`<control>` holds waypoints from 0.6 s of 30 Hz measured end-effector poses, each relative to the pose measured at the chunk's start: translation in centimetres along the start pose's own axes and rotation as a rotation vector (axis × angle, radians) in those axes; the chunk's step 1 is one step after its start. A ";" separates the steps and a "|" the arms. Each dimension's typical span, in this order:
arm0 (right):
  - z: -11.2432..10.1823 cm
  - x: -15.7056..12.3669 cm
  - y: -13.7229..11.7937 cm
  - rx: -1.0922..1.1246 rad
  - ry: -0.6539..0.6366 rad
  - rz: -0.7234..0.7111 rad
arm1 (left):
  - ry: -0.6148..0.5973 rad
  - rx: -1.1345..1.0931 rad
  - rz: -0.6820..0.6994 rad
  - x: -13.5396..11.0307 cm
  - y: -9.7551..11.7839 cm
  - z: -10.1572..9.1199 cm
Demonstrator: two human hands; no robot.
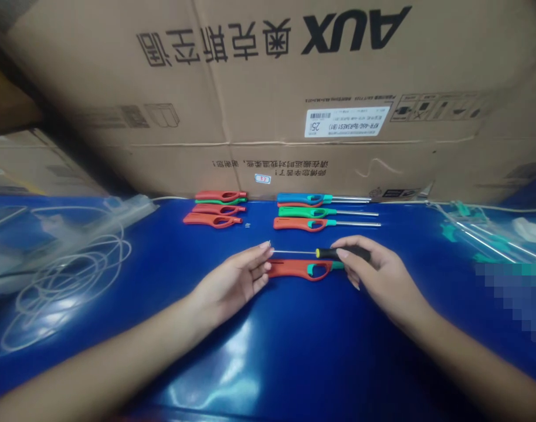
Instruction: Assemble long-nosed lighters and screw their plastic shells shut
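An orange lighter body (301,269) with a teal trigger lies on the blue table (294,351) between my hands. My left hand (239,281) holds its left end with the fingers curled round it. My right hand (373,272) grips a screwdriver (333,253) by its black and yellow handle. The thin metal shaft runs left, and its tip reaches my left fingertips just above the lighter body.
Behind lie several orange and green lighter shells (217,210) on the left and three assembled lighters (325,212) with metal tubes on the right. A large cardboard box (268,88) walls the back. Clear tubing coils (61,275) sit left, bagged parts (483,234) right.
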State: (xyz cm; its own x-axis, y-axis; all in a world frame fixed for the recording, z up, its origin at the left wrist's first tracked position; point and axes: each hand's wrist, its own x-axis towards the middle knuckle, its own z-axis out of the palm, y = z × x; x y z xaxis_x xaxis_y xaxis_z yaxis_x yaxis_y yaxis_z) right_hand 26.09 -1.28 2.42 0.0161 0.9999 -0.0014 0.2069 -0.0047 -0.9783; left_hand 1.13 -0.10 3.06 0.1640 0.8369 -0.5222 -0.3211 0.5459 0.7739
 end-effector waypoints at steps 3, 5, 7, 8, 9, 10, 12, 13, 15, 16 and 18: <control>0.3 -0.1 0.0 0.006 0.011 0.022 | -0.005 -0.094 -0.042 0.0 0.1 0.0; 0.4 -0.2 0.1 0.001 0.006 0.027 | -0.010 -0.150 -0.070 -0.1 0.2 -0.1; 0.5 -0.2 0.1 -0.014 -0.004 0.015 | -0.017 -0.209 -0.096 -0.2 0.1 -0.2; 0.5 -0.2 0.1 -0.019 -0.009 0.011 | -0.021 -0.232 -0.103 -0.2 0.0 -0.3; 0.6 -0.2 0.1 -0.020 -0.011 0.010 | -0.023 -0.247 -0.106 -0.2 0.0 -0.3; 0.6 -0.2 0.1 -0.021 -0.012 0.012 | -0.024 -0.251 -0.107 -0.2 0.0 -0.2; 0.7 -0.2 0.1 -0.025 -0.010 0.017 | -0.025 -0.252 -0.110 -0.1 -0.1 -0.2; 0.7 -0.2 0.0 -0.029 -0.008 0.020 | -0.023 -0.251 -0.112 -0.1 -0.1 -0.2; 0.7 -0.2 -0.1 -0.036 -0.003 0.020 | -0.016 -0.254 -0.117 -0.1 -0.1 -0.1; 0.7 -0.3 -0.2 -0.038 -0.002 0.018 | -0.014 -0.257 -0.114 -0.1 0.0 -0.1; 0.6 -0.4 -0.4 -0.045 0.001 0.011 | -0.009 -0.259 -0.107 -0.2 0.0 0.0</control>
State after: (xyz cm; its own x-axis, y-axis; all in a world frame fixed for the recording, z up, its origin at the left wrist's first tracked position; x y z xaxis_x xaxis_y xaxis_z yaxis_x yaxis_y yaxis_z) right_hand 25.36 -1.62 2.70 0.0194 0.9997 -0.0118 0.2506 -0.0162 -0.9680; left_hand 1.05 -0.30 3.18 0.2178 0.7762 -0.5916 -0.5289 0.6033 0.5968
